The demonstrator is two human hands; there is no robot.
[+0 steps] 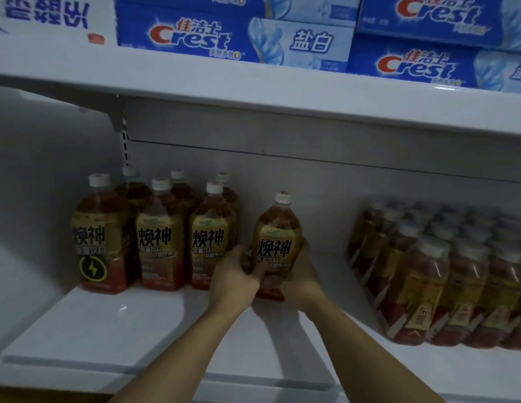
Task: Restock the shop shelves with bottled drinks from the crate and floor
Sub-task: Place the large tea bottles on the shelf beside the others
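A brown drink bottle (276,228) with a gold label and white cap stands upright on the white shelf (114,330). Both my hands hold it low on its body: my left hand (236,271) wraps its left side and my right hand (304,271) cups its right side from behind. To its left stand several matching bottles (157,237) in two rows, the nearest about a hand's width away.
A shrink-wrapped pack of smaller brown bottles (445,274) fills the shelf's right side. The shelf above (253,85) carries blue Crest toothpaste boxes (233,39). A shelf bracket (119,117) sits at the upper left.
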